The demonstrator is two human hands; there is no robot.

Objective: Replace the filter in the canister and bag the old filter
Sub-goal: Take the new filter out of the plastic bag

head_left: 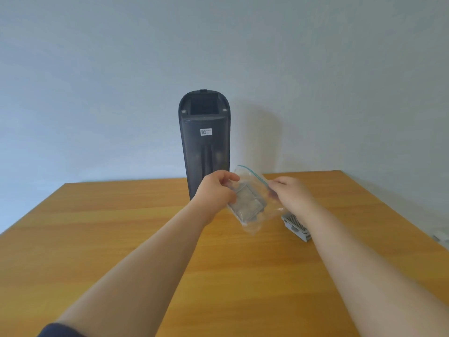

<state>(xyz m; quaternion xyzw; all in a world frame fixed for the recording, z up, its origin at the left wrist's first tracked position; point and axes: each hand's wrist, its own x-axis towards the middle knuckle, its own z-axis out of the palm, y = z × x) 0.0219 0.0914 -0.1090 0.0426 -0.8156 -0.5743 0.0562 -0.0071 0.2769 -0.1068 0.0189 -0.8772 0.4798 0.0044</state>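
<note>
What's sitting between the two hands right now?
In the head view, the clear zip bag spans the gap between the left hand and the right hand; both pinch it, and a grey filter is inside.

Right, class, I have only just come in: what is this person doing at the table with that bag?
A person holds a clear zip bag in the air over a wooden table, the left hand at one side and the right hand pinching the zip edge. A grey filter is inside the bag. A second filter lies on the table, partly hidden by the right forearm. A dark canister stands upright behind, its top compartment looking open.
</note>
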